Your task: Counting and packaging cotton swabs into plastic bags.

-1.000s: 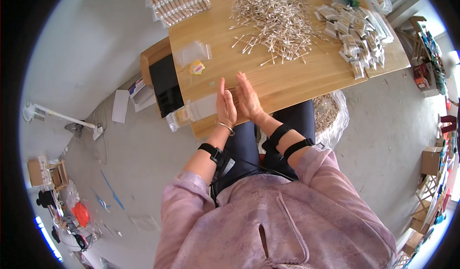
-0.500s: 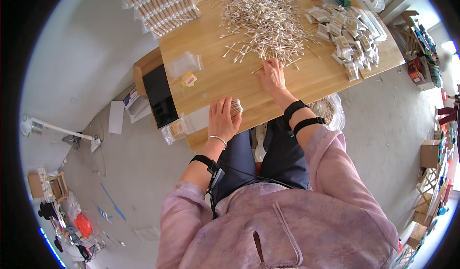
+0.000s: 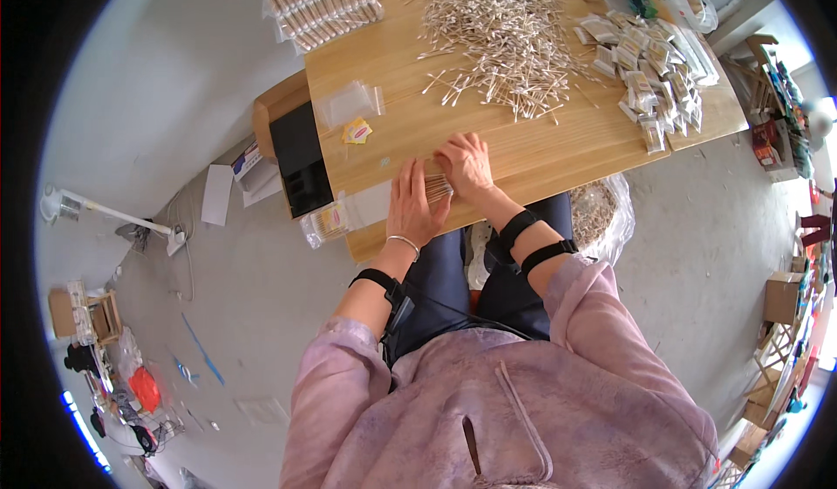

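Both of my hands rest near the front edge of a wooden table (image 3: 558, 153). My left hand (image 3: 413, 207) lies flat with fingers together over a small bundle of cotton swabs (image 3: 436, 188). My right hand (image 3: 465, 163) touches the same bundle from the right side. A big loose heap of cotton swabs (image 3: 501, 31) covers the far middle of the table. An empty clear plastic bag (image 3: 347, 103) and a small yellow label (image 3: 357, 131) lie to the left of my hands.
Several small filled packets (image 3: 649, 66) are piled at the table's right. Stacked packs of swabs (image 3: 314, 1) sit at the far left. A filled bag (image 3: 327, 221) hangs off the front left edge. A black box (image 3: 299, 158) stands beside the table, a sack (image 3: 602, 214) under it.
My right hand reached out to the swab heap, then came back to the bundle at the front edge. My left hand stayed on the bundle.
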Demonstrator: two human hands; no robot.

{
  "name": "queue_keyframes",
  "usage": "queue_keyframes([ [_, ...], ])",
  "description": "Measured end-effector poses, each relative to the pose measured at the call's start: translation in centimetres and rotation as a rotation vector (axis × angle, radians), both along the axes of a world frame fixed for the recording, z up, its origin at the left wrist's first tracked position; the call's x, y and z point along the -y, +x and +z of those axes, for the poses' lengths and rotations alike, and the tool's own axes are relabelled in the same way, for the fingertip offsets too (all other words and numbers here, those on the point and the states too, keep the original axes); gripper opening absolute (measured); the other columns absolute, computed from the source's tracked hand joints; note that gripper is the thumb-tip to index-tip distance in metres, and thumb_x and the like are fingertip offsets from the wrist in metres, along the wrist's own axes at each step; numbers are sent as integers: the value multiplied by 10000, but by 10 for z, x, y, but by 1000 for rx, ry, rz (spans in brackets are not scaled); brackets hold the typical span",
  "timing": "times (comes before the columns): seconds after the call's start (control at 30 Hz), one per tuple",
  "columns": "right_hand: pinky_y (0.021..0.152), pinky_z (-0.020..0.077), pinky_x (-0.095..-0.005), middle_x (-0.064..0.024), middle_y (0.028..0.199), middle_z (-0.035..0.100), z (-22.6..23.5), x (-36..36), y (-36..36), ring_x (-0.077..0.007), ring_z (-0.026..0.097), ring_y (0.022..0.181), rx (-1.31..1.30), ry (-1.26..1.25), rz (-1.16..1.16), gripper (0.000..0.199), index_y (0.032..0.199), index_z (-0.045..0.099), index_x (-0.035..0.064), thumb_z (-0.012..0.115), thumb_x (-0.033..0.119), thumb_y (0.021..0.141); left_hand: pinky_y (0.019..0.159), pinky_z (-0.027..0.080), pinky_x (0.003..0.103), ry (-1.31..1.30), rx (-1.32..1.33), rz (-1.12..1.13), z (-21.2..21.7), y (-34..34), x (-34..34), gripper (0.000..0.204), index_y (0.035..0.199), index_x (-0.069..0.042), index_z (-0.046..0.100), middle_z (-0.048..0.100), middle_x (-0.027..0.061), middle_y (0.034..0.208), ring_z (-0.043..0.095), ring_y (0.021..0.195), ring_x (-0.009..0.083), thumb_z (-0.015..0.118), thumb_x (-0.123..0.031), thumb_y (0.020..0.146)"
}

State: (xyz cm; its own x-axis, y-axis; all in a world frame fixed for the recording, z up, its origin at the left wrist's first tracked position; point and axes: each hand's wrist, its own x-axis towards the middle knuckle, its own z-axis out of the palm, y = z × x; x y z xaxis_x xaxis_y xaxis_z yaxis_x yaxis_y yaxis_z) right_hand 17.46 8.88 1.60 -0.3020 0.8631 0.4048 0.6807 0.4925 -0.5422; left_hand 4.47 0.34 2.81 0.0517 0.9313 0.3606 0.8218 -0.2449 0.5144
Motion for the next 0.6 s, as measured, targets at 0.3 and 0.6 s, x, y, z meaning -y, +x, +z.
queue_keyframes([
  [0.3, 823, 443, -410, -121, 1017, 621, -3, 2, 9, -331, 556, 928, -302, 11, -116, 173, 950, 657, 69, 563, 43, 806, 1104, 272, 462, -50, -68, 20, -6, -4, -2, 731, 1356, 52, 323, 385, 231, 1367, 330, 1297, 393, 659, -271, 792],
  [0.6, 926, 428, -376, -224, 1140, 551, 3, 39, -19, -372, 537, 1076, -643, -312, 72, 302, 1188, 514, 10, 476, 37, 889, 1089, 301, 442, -68, -68, -18, -10, -6, -3, 673, 1323, 51, 390, 430, 238, 1338, 371, 1275, 394, 671, -257, 795],
])
